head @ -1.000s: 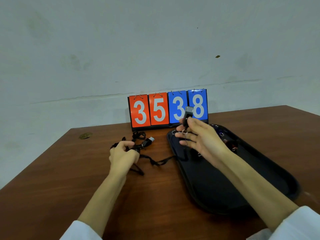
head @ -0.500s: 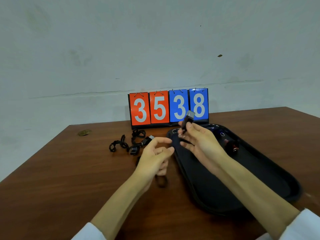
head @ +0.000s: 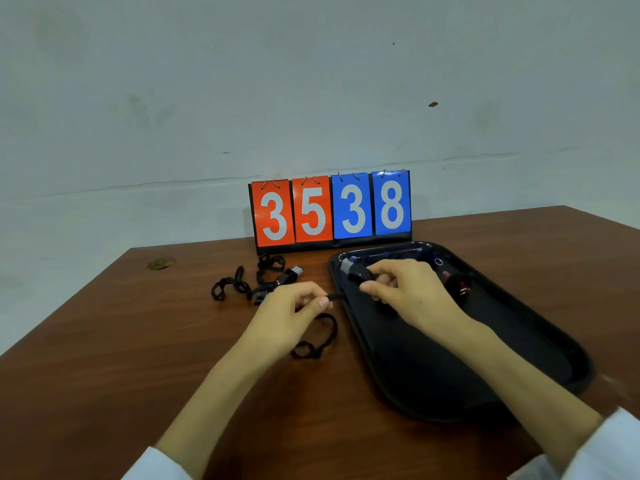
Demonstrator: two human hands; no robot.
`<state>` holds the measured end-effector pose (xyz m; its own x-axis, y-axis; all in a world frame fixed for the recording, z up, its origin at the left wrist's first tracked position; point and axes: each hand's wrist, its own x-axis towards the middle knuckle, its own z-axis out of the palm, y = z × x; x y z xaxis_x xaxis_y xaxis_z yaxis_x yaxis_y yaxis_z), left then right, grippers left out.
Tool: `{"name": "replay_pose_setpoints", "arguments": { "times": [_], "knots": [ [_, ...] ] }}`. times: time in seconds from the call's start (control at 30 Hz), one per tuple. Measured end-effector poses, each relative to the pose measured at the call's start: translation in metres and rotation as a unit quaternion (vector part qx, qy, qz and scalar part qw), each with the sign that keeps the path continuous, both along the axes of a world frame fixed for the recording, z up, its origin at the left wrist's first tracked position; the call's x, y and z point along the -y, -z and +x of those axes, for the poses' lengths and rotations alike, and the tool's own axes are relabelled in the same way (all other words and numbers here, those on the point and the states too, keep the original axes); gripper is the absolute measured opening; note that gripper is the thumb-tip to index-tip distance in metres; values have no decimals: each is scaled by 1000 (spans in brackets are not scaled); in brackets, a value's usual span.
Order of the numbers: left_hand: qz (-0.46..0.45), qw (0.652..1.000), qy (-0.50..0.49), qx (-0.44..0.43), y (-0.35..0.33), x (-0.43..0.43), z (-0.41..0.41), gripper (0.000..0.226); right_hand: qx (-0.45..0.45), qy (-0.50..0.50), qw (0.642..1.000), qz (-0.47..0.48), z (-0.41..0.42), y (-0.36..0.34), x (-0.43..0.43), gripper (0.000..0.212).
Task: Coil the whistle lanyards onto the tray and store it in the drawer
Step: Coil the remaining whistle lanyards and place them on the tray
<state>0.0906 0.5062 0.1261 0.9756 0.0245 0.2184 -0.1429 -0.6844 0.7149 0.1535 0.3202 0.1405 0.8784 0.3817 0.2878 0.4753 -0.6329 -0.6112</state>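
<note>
The black tray point(head: 433, 368) lies on the right half of the brown counter point(head: 138, 375), its long side running away from the person. Its near and middle floor is bare. At its far end lie a few small things: a dark red-and-black piece point(head: 458, 285) near the right wall, a small pale ring point(head: 438, 261), and some purple-blue bits point(head: 391, 257) along the far rim, too small to tell apart.

The right hand point(head: 408, 292) reaches over the tray's far left corner, its fingers curled round a black whistle point(head: 356, 272) whose grey end points left. The black lanyard point(head: 322, 337) runs from it across the tray's left rim to the left hand point(head: 291, 313), which pinches the cord between thumb and forefinger just beside the tray. Below that pinch the cord hangs in a loose loop and ends in a knotted bunch on the counter — outside the tray.

A second whistle point(head: 292, 273) lies on the counter further back and to the left, with its own tangled black cord point(head: 239, 287) sprawled beside it, well apart from the tray.

Behind both stands a flip scoreboard point(head: 332, 213) against the pale wall — red cards reading 35, blue cards reading 38 — with its base just behind the tray's far rim. A small brownish mark point(head: 161, 263) shows near the counter's far left edge. White sleeves cover both forearms at the bottom of the view.
</note>
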Motion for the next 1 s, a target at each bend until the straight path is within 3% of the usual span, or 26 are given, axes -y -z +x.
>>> {"name": "replay_pose_setpoints", "arguments": {
  "times": [0.1, 0.3, 0.43, 0.6, 0.7, 0.8, 0.9, 1.0],
  "knots": [
    [22, 995, -26, 89, 0, 2, -2, 12, -40, -31, 998, -22, 1, 1, 0, 18],
    [-52, 989, -18, 136, -6, 2, -3, 16, -137, -172, 974, 54, -3, -5, 2, 5],
    [-281, 958, 29, 51, -12, -3, -4, 20, -176, -214, 955, 108, -5, -10, 4, 12],
    [-342, 938, 60, -17, -9, 4, -6, 20, -218, -270, 917, 197, -14, -10, 0, 16],
    [-337, 935, 95, -52, -4, 13, -7, 24, -192, -230, 910, 285, -16, -9, -4, 10],
    [-318, 940, 104, -61, -3, 16, -7, 25, -118, -133, 934, 310, -10, -6, -4, 8],
    [-304, 946, 90, -63, -3, 17, -7, 27, -59, -44, 954, 290, -5, 0, -4, 8],
    [-306, 948, 76, -52, -4, 16, -7, 27, 32, 23, 978, 204, -5, 4, -4, 15]
  ]
}}
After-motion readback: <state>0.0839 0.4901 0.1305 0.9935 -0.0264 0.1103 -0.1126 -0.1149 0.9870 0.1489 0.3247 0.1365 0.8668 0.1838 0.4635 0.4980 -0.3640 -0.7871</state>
